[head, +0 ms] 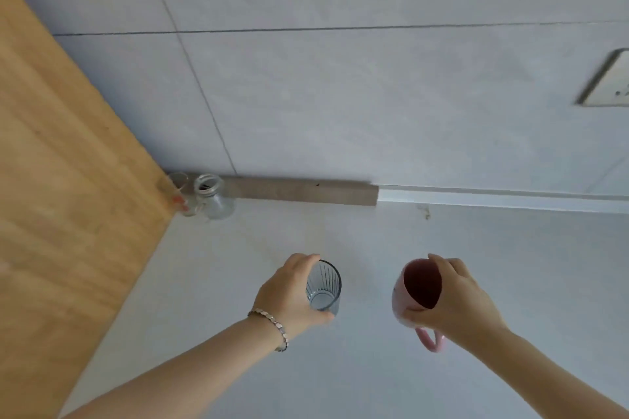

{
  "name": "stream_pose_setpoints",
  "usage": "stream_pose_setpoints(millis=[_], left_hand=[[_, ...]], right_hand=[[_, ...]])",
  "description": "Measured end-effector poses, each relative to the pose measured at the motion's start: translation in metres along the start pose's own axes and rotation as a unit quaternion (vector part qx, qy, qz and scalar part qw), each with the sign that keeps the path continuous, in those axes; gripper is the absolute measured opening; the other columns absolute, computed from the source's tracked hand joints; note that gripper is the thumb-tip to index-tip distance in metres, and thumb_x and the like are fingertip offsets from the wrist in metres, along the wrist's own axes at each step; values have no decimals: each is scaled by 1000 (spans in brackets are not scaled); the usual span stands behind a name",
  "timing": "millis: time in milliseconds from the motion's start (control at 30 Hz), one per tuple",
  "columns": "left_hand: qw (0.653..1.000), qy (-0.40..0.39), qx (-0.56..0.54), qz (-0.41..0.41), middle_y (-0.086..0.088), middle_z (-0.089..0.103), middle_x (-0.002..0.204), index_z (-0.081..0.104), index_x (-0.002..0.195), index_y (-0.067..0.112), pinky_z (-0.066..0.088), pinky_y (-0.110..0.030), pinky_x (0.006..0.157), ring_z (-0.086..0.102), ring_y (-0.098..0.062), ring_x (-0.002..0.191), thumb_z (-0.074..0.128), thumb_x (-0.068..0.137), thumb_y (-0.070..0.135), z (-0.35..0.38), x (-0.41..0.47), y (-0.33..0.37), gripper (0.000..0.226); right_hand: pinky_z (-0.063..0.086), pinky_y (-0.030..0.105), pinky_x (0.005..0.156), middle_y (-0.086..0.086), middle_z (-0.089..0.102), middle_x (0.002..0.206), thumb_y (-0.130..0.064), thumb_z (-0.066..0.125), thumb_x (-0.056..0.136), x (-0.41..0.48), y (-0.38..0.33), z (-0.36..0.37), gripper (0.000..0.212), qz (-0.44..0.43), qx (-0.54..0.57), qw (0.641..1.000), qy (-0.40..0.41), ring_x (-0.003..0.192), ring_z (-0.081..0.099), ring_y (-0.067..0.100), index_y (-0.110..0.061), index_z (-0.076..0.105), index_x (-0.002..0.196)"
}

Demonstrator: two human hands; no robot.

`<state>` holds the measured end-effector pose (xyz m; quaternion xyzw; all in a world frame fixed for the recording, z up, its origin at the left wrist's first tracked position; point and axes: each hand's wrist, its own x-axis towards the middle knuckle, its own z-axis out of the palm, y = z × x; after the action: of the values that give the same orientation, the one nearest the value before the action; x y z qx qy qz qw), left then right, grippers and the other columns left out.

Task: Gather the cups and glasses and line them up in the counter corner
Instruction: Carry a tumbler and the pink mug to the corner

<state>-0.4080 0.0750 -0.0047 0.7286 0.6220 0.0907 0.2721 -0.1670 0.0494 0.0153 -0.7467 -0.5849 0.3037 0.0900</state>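
My left hand (291, 289) grips a ribbed, blue-tinted clear glass (323, 286) from its left side, above the white counter (238, 282). My right hand (456, 296) holds a pink mug (413, 286) by its rim and body, the handle pointing down toward me. Both vessels are upright or slightly tilted, mouths open, and look empty. In the counter corner stand a clear glass with red markings (180, 196) and, right beside it, a clear glass jar (212, 197) with a threaded neck. My hands are well in front of that corner.
A tall wooden panel (68, 163) closes off the left side of the counter. A grey tiled wall (340, 95) runs along the back, with a grey strip (306, 194) at its base and a wall socket (609, 82) at the far right.
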Motion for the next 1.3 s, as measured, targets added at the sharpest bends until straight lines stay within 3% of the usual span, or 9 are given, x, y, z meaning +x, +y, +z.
stream_pose_setpoints(millis=[300, 467, 700, 933, 1300], left_hand=[[999, 28, 32, -23, 0, 35, 142, 35, 139, 19, 45, -35, 101, 47, -21, 125, 76, 69, 30, -93, 57, -116, 81], [998, 25, 56, -3, -4, 37, 143, 34, 140, 14, 43, -37, 104, 42, -25, 130, 76, 69, 23, -111, 126, -126, 82], [982, 14, 190, 5, -7, 50, 131, 44, 130, 13, 39, -36, 101, 47, -26, 123, 75, 68, 35, -109, 191, -139, 72], [982, 20, 189, 11, -6, 48, 135, 38, 137, 14, 36, -35, 106, 46, -28, 125, 72, 70, 41, -109, 207, -167, 80], [978, 26, 198, 66, 0, 38, 144, 27, 145, 17, 30, -31, 110, 40, -25, 130, 67, 74, 36, -108, 208, -181, 83]], right_hand=[[50, 31, 92, -7, 36, 137, -47, 78, 61, 25, -125, 64, 101, -43, -38, 998, -13, 115, 55, 20, -24, 26, 145], [49, 30, 93, -8, 36, 138, -46, 78, 63, 50, -150, 80, 101, -35, -37, 999, -8, 116, 54, 20, -24, 24, 146], [48, 30, 95, -8, 34, 140, -43, 78, 64, 96, -163, 97, 102, 5, -20, 1000, 7, 118, 54, 21, -23, 22, 147], [46, 35, 98, -3, 33, 141, -44, 77, 68, 154, -202, 120, 100, -8, -38, 999, 8, 123, 49, 24, -21, 20, 147], [46, 35, 96, 5, 30, 142, -34, 72, 77, 203, -244, 144, 91, -22, 37, 997, 58, 125, 44, 26, -14, 19, 148]])
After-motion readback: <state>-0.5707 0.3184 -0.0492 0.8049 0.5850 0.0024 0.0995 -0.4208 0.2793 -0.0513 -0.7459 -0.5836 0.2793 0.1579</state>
